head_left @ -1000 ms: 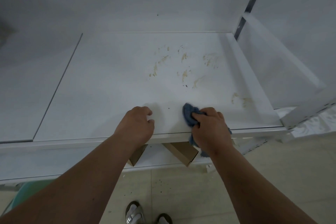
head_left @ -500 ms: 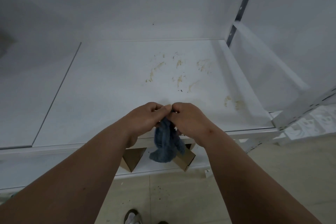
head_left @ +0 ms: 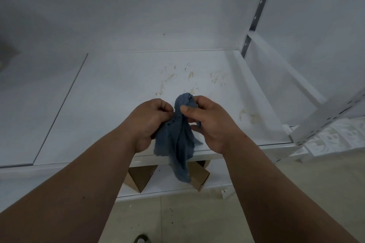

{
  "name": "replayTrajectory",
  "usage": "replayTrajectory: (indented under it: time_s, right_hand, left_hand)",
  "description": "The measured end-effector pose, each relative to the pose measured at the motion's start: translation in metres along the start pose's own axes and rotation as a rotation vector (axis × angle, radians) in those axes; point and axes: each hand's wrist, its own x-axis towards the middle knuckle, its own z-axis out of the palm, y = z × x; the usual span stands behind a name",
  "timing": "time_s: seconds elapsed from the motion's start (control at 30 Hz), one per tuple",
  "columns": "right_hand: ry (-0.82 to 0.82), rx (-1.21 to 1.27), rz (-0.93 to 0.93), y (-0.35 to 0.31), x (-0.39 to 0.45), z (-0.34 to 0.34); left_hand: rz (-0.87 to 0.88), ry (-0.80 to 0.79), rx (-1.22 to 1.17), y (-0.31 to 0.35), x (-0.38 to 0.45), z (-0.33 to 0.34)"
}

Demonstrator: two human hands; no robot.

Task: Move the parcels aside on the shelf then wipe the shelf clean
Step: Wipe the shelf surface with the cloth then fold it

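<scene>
Both hands have come off the shelf edge since a second ago: the left hand [head_left: 153, 122], then a loose fist resting on the front lip, now grips the crumpled blue terry cloth [head_left: 178, 140], and the right hand [head_left: 210, 122], which was pressing that cloth down on the edge, has lifted it clear. Cloth now hangs between the two hands above the front of the white metal shelf [head_left: 110, 108], tail dangling past the lip.

Left hand's fingers are curled tight on the cloth's left edge; right hand pinches the top fold with thumb over the cloth, other fingers curled behind. Neither is slack.

Shelf top carries no parcels. Brown cardboard boxes [head_left: 141, 178] sit on the lower shelf, partly hidden by the forearms. Tan-brown smear marks [head_left: 177, 79] scatter across the middle-right of the shelf, with one more patch [head_left: 247, 115] near the right front corner, just beside the right hand.

Likely step: refolding or opening the cloth to get a clean face before wiping. To do it well: spread it flat, fold into a pad that fits the palm, no loose tail to drag dirt. Then press flat and stroke from the back of the shelf toward the front, overlapping passes, covering the central smears first and the corner patch last. The smears look dried, so firm pressure is probably needed.
</scene>
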Motion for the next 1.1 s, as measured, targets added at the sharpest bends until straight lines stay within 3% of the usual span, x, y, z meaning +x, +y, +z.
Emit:
replayTrajectory:
  time_s: [0.1, 0.2, 0.3, 0.37, 0.43, 0.47, 0.57, 0.73, 0.8, 0.9, 1.0, 1.1]
  right_hand:
    - [0.025, -0.061, -0.019, 0.004, 0.0, -0.001]
    - [0.072, -0.196, -0.028, 0.002, 0.002, -0.006]
    - [0.088, -0.227, -0.051, -0.001, 0.004, -0.015]
    - [0.032, -0.115, -0.039, -0.005, 0.003, -0.022]
    - [-0.067, 0.075, 0.008, -0.011, 0.0, -0.026]
    - [-0.06, 0.048, 0.031, -0.011, 0.0, -0.027]
    - [0.053, -0.359, 0.021, -0.012, -0.001, -0.026]
    - [0.036, -0.121, 0.024, -0.025, 0.002, -0.023]
    - [0.078, -0.158, 0.056, -0.024, 0.004, -0.026]
    - [-0.009, 0.039, 0.159, -0.024, 0.002, -0.026]
    - [-0.007, 0.159, 0.136, -0.027, 0.005, -0.027]
    - [0.102, 0.241, 0.044, -0.03, 0.017, -0.025]
  left_hand:
    - [-0.032, -0.029, 0.0, 0.003, -0.002, 0.002]
    - [-0.128, -0.201, -0.043, 0.008, -0.007, -0.001]
    - [-0.1, -0.294, 0.282, 0.019, -0.012, -0.005]
    - [-0.073, -0.26, 0.453, 0.028, -0.011, -0.008]
    - [-0.043, -0.163, 0.405, 0.036, -0.007, -0.014]
    - [-0.013, -0.101, 0.38, 0.04, -0.005, -0.016]
    - [0.012, 0.019, 0.486, 0.042, -0.001, -0.018]
    - [0.024, 0.059, 0.691, 0.046, -0.001, -0.013]
    - [0.004, -0.01, 0.547, 0.049, -0.001, -0.012]
    - [-0.089, -0.096, 0.0, 0.052, 0.001, -0.009]
    - [-0.028, 0.043, -0.37, 0.056, 0.011, -0.009]
    - [0.095, 0.197, -0.349, 0.055, 0.023, -0.008]
